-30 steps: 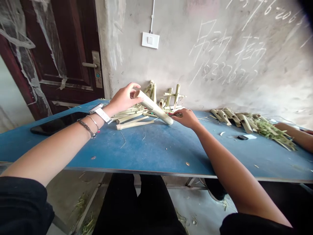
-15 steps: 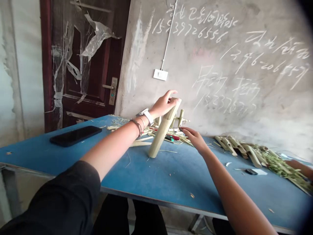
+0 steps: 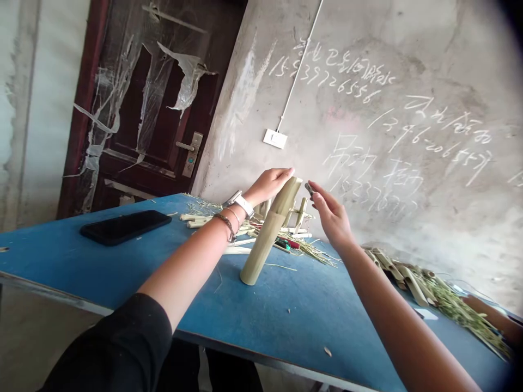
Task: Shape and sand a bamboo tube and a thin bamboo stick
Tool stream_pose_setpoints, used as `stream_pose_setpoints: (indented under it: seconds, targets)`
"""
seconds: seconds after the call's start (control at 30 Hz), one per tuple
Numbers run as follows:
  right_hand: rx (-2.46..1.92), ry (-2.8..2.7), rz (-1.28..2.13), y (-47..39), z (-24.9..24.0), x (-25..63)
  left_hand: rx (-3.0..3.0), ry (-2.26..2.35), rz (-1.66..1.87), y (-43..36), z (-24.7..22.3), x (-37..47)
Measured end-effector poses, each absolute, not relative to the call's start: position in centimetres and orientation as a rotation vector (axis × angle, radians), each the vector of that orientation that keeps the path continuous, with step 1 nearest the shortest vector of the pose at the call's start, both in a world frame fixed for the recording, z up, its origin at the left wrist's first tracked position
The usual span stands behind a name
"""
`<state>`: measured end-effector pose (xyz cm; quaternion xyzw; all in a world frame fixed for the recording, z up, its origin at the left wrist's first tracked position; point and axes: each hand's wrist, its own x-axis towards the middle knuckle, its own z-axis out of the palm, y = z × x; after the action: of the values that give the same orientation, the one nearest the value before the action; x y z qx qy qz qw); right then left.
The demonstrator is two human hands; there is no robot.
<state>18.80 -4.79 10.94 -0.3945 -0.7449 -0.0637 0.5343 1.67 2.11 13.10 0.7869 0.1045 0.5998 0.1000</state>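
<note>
A pale green bamboo tube (image 3: 263, 247) stands tilted on the blue table, its foot toward me and its top leaning right. My left hand (image 3: 272, 185), with a white-strapped watch and bracelets on the wrist, is closed at the tube's upper end; its fingers are partly hidden behind the tube. Just to the right, my right hand (image 3: 332, 218) pinches a small dark piece (image 3: 309, 189), too small to name. That piece is apart from the tube's top. Behind the tube, a small bamboo frame (image 3: 301, 215) stands among shavings.
A black phone (image 3: 126, 226) lies on the left of the blue table (image 3: 294, 326). Bamboo strips (image 3: 239, 247) and a green-and-red tool (image 3: 286, 243) lie behind the tube. Split bamboo pieces (image 3: 412, 283) and green shavings (image 3: 453, 310) lie at right, beside another person's arm (image 3: 492, 318).
My right hand has risen from low beside the bamboo frame to near the tube's top. The tube's foot sits slightly nearer me and further left. The camera view has tilted.
</note>
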Motion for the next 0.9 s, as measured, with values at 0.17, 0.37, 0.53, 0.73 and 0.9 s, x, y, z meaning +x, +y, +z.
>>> stream_pose_setpoints:
  seconds: [0.17,0.37,0.53,0.73,0.9]
  targets:
    - [-0.931,-1.917,-0.328,-5.4,9.5,16.3,2.22,0.319,1.822,2.4,13.0,0.8]
    - [-0.958,-2.216,-0.585,-6.8,5.7,16.3,2.18,0.371,1.833,3.6,12.8,-0.1]
    - [-0.937,-2.284,-0.955,-7.1,6.0,16.9,2.185,0.36,1.807,3.7,12.7,0.0]
    - [-0.74,-2.215,-1.435,-6.3,5.7,17.5,2.165,0.363,1.797,3.7,12.7,0.4]
    - [-0.345,-2.355,-1.614,-5.9,3.5,16.7,2.167,0.363,1.81,3.8,12.8,0.8]
